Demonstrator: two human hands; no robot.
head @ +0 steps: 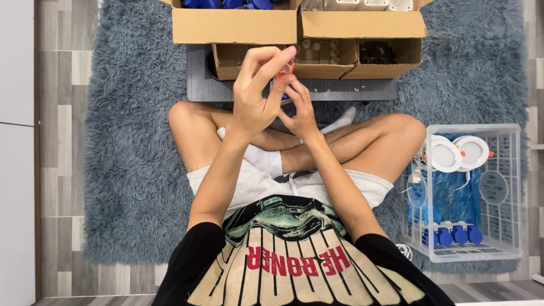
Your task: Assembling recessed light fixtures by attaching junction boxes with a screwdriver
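— Shaggy grey-blue rug under you, wood-look floor around it. What's nearest?

— My crossed legs, then my hands, raised together above my shins. My left hand is loosely curled, thumb and forefinger closed on a small orange-red part. My right hand is half closed, its fingertips on the lower end of that part, where a bit of blue shows.

— Which way does it run?

— Its long axis tilts, upper end toward the boxes and a little right, lower end toward me. It's too small to tell more.

— And beyond?

— A dark ribbed board on the rug, with open cardboard boxes along its far edge. Off to my right, a clear plastic basket near the rug's right edge holds round white lamp fittings at its far end and blue pieces at its near end.
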